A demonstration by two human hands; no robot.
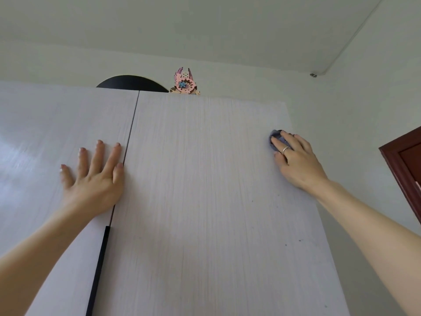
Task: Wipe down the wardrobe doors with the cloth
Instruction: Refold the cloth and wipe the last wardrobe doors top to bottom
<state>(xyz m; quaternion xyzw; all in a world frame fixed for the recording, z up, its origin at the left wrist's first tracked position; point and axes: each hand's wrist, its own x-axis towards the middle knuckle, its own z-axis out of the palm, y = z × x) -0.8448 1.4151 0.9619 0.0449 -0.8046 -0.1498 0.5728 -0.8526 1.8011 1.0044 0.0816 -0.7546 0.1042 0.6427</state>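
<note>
Cloth: a small bluish-grey cloth [276, 139] is bunched under the fingers of the right hand [296, 159], pressed against the right wardrobe door [205, 190] close to that door's outer right edge, in its upper part.
Right hand: fingers curve over the cloth and hold it to the panel; a ring shows on one finger. Only a little of the cloth peeps out above and left of the fingertips.
Left hand: the left hand [94, 176] lies flat with fingers straight and spread on the left wardrobe door [45, 144], holding nothing, its thumb side just beside the seam [131, 133] between the two doors.
Key relation: the unwiped run of the right door stretches leftward and downward from the cloth; the door's long axis runs top to bottom. The right hand is on the cloth, the left is well apart from it across the panel.
Likely next move: a judgement only, but a sweep towards the seam or down the edge seems called for, with the left hand bracing.
Marks: a few small dark specks [286, 244] sit lower on the right door, below the right forearm.
Handle: a dark vertical handle strip [99, 270] runs along the seam below the left wrist.
Containers: none is open; the doors appear closed, so the contents are hidden.
On top of wardrobe: a dark rounded object [132, 84] and a pink ornament [185, 83] show above the top edge.
</note>
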